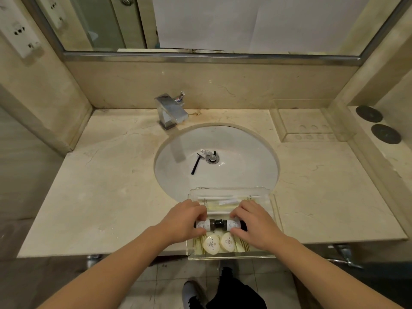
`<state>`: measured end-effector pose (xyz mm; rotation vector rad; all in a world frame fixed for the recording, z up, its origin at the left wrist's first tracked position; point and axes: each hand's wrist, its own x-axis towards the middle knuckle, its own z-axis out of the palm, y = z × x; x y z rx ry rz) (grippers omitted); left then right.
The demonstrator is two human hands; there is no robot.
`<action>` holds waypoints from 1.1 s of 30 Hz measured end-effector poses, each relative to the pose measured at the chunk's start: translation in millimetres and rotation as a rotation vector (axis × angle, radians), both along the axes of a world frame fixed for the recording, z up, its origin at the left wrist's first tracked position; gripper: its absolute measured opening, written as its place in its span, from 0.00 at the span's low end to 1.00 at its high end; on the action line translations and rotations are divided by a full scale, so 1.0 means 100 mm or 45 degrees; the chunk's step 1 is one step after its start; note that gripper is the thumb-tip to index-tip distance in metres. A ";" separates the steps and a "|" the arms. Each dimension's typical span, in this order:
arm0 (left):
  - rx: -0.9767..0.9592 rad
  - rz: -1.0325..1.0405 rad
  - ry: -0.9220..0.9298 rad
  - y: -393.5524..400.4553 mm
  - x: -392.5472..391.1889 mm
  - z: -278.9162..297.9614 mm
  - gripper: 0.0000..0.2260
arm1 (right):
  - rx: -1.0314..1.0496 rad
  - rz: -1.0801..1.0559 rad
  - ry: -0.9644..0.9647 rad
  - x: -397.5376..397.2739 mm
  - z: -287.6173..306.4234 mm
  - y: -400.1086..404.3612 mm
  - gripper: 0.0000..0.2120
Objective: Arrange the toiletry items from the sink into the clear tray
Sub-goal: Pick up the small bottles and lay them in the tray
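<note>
A clear tray (273, 210) sits on the counter's front edge, before the white sink (245, 166). Inside it two small bottles lie end to end, caps touching. My left hand (185, 219) grips the left bottle (204, 225) and my right hand (252, 221) grips the right bottle (231, 224). Two round white soaps (219, 243) lie in the tray's near part, and wrapped white packets (225, 200) in its far part. A black razor (196, 163) and a small white tube (208, 151) lie in the sink by the drain.
A chrome faucet (170, 110) stands behind the sink at left. A second clear tray (307, 121) sits at the counter's back right corner, beside two dark round discs (376, 124). A mirror spans the wall above. My shoe shows on the tiled floor below.
</note>
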<state>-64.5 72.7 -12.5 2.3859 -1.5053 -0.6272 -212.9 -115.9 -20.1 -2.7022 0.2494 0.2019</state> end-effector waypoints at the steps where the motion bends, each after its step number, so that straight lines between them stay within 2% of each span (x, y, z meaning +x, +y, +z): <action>1: 0.007 -0.006 -0.006 0.00 0.00 0.00 0.13 | -0.001 0.008 -0.008 0.00 0.01 0.03 0.18; 5: 0.017 -0.029 -0.033 -0.01 0.00 -0.02 0.14 | -0.090 0.100 0.048 0.05 0.07 0.21 0.24; 10: -0.010 -0.025 0.022 -0.02 0.00 -0.02 0.12 | -0.110 0.005 0.092 0.15 0.03 0.33 0.33; 15: -0.065 0.028 0.145 0.00 0.02 -0.04 0.10 | -0.122 -0.028 0.120 0.16 -0.01 0.33 0.34; 25: -0.022 0.064 0.137 0.00 -0.01 -0.08 0.10 | -0.157 -0.088 0.122 0.15 0.01 0.43 0.40; 33: 0.005 0.060 0.168 -0.01 -0.02 -0.11 0.15 | -0.179 -0.084 0.114 0.13 0.01 0.43 0.36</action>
